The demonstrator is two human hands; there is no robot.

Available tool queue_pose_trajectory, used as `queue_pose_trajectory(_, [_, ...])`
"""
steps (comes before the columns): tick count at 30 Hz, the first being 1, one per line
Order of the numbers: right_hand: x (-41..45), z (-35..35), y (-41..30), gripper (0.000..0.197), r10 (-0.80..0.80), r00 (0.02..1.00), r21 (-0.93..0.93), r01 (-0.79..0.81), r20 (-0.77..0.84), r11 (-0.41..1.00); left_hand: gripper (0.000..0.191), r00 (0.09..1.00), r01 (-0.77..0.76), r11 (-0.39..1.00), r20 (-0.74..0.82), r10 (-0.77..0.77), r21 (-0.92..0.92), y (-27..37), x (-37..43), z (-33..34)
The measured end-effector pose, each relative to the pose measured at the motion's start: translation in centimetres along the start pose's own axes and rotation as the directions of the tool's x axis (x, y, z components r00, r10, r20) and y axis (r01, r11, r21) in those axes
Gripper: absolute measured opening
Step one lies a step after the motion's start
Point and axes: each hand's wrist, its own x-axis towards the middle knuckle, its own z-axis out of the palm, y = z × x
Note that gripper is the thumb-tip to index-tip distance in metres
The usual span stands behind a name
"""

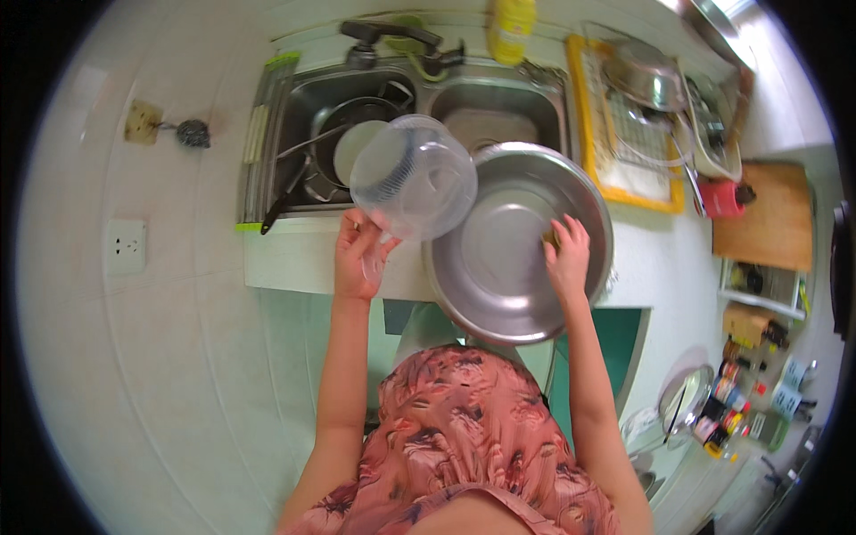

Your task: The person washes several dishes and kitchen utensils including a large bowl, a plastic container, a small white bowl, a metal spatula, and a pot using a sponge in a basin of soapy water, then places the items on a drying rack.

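My left hand (pixel 361 251) grips the handle of a clear plastic strainer basket (pixel 414 177), which is tilted over the left sink and the rim of a large steel basin (pixel 445 267). Inside the basin, near its right wall, my right hand (pixel 568 254) has its fingers around a small yellowish-brown thing (pixel 550 239), mostly hidden by the fingers. The basin rests on the counter edge and overlaps the right sink. Behind the strainer, a pale bowl (pixel 354 147) lies in a dark pan (pixel 328 127) in the left sink.
A black faucet (pixel 388 33) and a yellow bottle (pixel 512 30) stand behind the double sink. A roll-up rack (pixel 257 147) lies along its left side. On the right are a yellow-edged dish tray (pixel 632 190) with a steel pot (pixel 645 73), and a wooden cutting board (pixel 766 214).
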Motion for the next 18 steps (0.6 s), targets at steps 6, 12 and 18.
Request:
queue_pose_trajectory(6, [-2.4,1.2,1.7,0.048,-0.058,0.971,-0.136,0.092,0.231,0.987,0.033,0.898,0.431,0.893,-0.041,-0.439,-0.128,-7.5,-4.2,4.4])
queue_pose_trajectory(12, [-2.3,2.3,2.4,0.036,-0.004,0.995,-0.295,0.033,0.098,0.955,0.029,0.677,0.673,0.696,-0.169,-0.716,-0.251,-9.6,-2.8,4.0])
queue_pose_trajectory(18, [-2.5,2.9,2.7,0.03,0.084,0.994,-0.013,-0.083,0.073,0.996,0.022,0.711,0.641,0.735,-0.189,-0.677,-0.221,-10.6,-1.8,2.1])
